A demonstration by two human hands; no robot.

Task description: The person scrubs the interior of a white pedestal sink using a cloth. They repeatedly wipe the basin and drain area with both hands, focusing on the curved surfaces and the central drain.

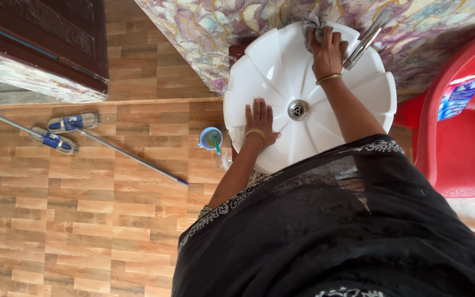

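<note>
Right hand [328, 52] is at the far rim of the white basin [273, 66], fingers curled down over a grey cloth [313, 25], gripping and pressing it onto the porcelain just left of the metal tap [366, 38]. Gold bangle on that wrist.

Left hand [259, 120] is flat, fingers spread, palm down on the near-left rim of the basin. Holds nothing, just rests there. Bangle on this wrist too.

Basin is round, scalloped into petal-like segments, metal drain [298, 110] in the centre between the two hands. It sits against a marbled purple-and-cream wall [204, 27].

Person wears dark fabric with a pale patterned border, filling the lower right of the view.

On the wood-pattern floor [83, 231]: a small blue cup [210, 138] with a teal stick in it, just left of the basin. Further left, a mop [64, 132] with a long metal handle and blue-and-grey heads, lying flat. Red plastic chair [457, 121] to the right of the basin, near it.
</note>
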